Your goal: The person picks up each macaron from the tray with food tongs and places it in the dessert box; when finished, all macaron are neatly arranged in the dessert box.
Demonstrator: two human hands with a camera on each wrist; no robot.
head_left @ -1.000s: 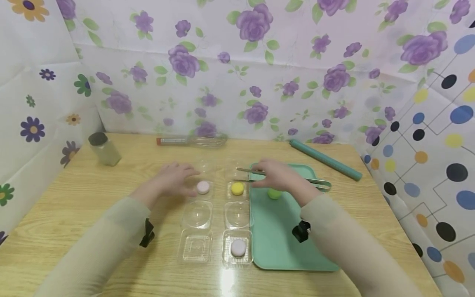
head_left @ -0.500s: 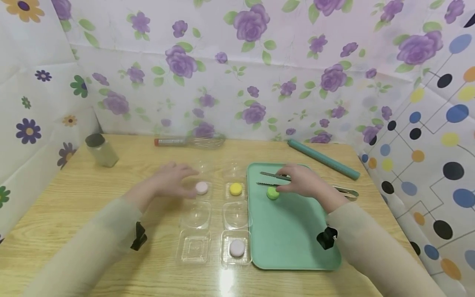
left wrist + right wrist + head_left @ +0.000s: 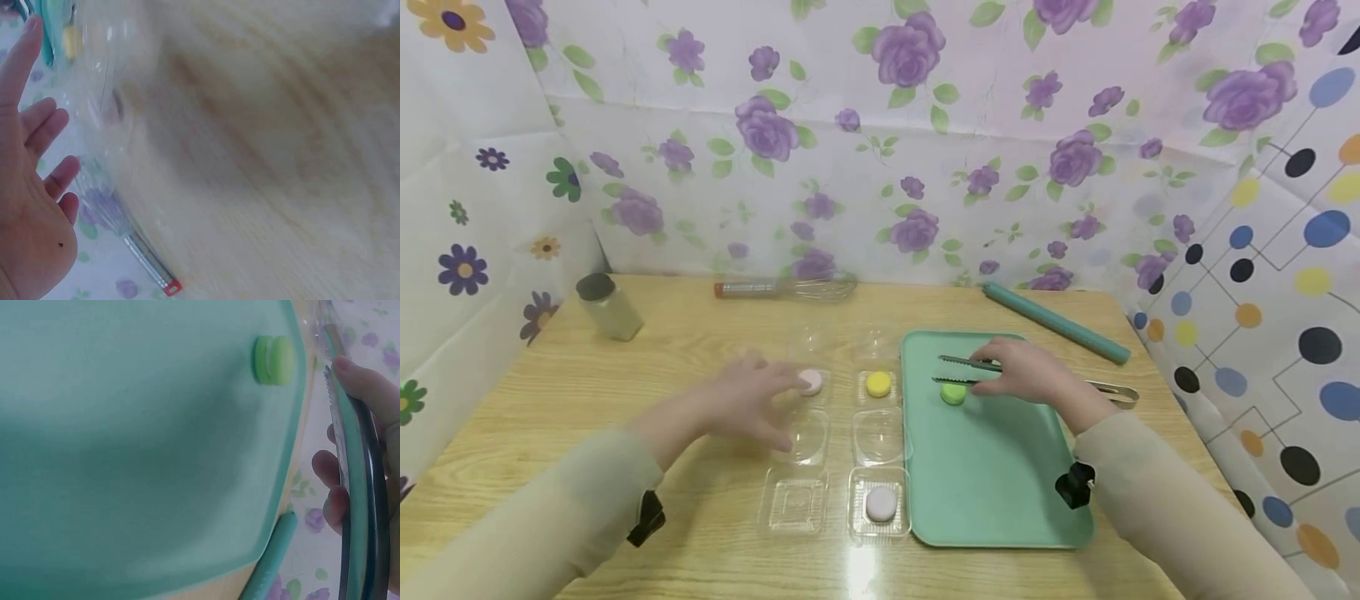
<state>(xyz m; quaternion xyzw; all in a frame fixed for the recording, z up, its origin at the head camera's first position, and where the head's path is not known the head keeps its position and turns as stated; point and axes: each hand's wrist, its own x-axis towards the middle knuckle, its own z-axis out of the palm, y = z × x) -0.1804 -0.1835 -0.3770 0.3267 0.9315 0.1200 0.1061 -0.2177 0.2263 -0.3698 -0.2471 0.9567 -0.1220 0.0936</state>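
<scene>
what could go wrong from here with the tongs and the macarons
The silver metal tongs, in the right grip, look off-centre: in the head view they lie beyond the middle of the round green macaron, so closing them there might miss or push it. Their toothed edges could dent it if squeezed hard. The left grip, close to the round pale pink macaron, might nudge it.

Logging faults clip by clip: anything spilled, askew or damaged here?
Nothing stands out. The green macaron sits on the tray, the yellow macaron in its clear box, and the right hand holds the tongs. No spill or breakage shows.
</scene>
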